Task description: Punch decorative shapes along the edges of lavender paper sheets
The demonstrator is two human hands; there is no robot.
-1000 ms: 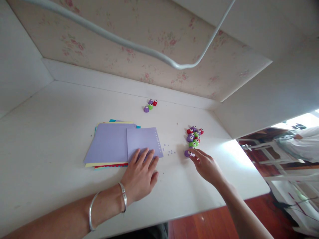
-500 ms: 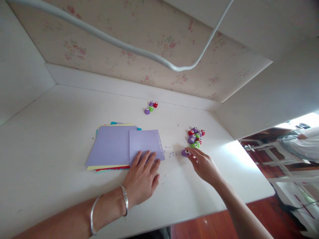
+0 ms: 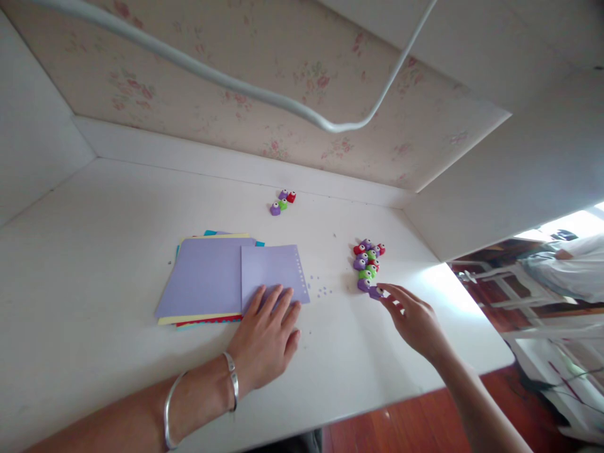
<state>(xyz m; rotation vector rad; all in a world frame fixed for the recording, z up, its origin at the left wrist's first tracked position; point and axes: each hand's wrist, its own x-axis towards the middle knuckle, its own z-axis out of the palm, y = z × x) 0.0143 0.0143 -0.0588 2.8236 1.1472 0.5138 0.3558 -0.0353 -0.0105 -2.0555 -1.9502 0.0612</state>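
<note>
Pinching a small purple piece (image 3: 375, 292) at the near end of a cluster (image 3: 361, 262)

R hand (image 3: 418, 324) has it between thumb & fingertips, the gap only as wide as the piece; other fingers loosely curled. It's on the R side of the desk (image 3: 117, 251), right beside another purple one (image 3: 363, 285), touching or nearly so; can't tell if its base is on the surface.

Handling: looks like hard, glossy plastic, so prob. light, stiff & not fragile; might be a bit slippery & could topple if nudged. Best hold: low on the sides w/ thumb & index, clear of the eye on top, light squeeze, so neighbours aren't bumped.

L hand (image 3: 264, 343) lies flat, fingers slightly spread, on the near part of a small purple sheet (image 3: 270, 267) w/ holes down its R edge; grips nothing. Sheet overlaps a stack of coloured sheets (image 3: 207, 277); thin & bendy, it'd prob. slide or crease easily, so flat pressure suits better than a pinch. Tiny purple bits (image 3: 324, 291) lie loose between sheet & cluster; prob. v. light, easily scattered.
</note>
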